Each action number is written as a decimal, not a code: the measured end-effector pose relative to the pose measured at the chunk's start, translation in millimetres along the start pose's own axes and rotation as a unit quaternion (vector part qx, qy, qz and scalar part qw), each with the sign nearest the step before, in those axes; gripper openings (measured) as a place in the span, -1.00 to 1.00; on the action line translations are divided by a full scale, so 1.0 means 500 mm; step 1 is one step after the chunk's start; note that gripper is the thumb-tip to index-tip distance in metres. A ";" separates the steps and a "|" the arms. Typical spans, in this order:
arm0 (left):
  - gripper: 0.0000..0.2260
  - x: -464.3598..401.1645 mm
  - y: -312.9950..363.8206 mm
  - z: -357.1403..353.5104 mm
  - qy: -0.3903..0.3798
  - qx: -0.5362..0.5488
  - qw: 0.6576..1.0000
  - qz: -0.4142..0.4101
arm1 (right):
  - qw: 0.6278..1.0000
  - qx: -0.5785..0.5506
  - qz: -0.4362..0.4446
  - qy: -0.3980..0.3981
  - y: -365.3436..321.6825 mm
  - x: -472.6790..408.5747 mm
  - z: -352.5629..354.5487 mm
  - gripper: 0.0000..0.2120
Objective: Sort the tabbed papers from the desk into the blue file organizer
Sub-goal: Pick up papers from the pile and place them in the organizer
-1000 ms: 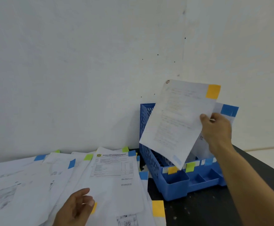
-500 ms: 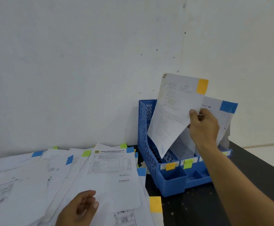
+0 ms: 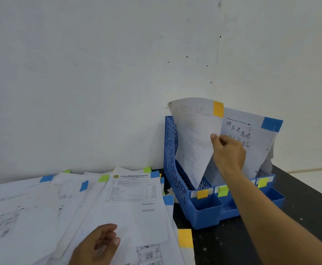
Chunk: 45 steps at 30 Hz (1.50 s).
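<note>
Pinching a paper [image 3: 193, 142] by its edge with the right hand [image 3: 229, 153], thumb in front and fingers curled behind. Paper with an orange tab [image 3: 218, 109] up top, bent, its low corner down inside the left slot of the blue organizer [image 3: 177, 180]. Another paper with a blue tab [image 3: 271, 124] standing in a slot further right. Left hand [image 3: 97, 245] resting on the pile of papers [image 3: 129, 190] on the desk [image 3: 223, 245], fingers loosely curled, holding nothing. Small colored tabs on the organizer's front.
</note>
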<state>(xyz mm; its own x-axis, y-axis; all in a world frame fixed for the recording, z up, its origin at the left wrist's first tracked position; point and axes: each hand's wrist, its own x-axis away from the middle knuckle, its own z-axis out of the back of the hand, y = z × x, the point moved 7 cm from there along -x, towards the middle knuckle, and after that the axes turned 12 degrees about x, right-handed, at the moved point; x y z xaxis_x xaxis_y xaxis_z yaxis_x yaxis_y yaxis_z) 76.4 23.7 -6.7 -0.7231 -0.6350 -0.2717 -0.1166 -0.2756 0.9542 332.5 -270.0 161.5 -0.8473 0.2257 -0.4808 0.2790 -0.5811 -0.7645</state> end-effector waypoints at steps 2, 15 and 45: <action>-0.41 0.000 0.000 0.001 -0.001 -0.003 1.000 0.005 | 1.000 0.022 0.004 0.002 0.004 -0.003 0.005 -0.61; -0.44 0.012 0.013 -0.001 -0.015 -0.018 0.999 -0.024 | 0.995 0.062 -0.050 -0.059 0.067 -0.016 -0.007 -0.59; -0.44 0.010 -0.003 0.033 -0.030 -0.331 0.943 -0.007 | 0.979 0.018 0.123 -0.163 -0.004 0.346 -0.055 -0.89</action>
<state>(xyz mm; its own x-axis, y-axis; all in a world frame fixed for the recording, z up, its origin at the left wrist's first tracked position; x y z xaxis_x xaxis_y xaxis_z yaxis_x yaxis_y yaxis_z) 61.8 32.9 -7.2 -0.7641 -0.5917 -0.2569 0.3101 -0.6861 0.6580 198.0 -208.3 68.0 -0.8573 -0.1820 -0.4816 0.4815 -0.6146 -0.6248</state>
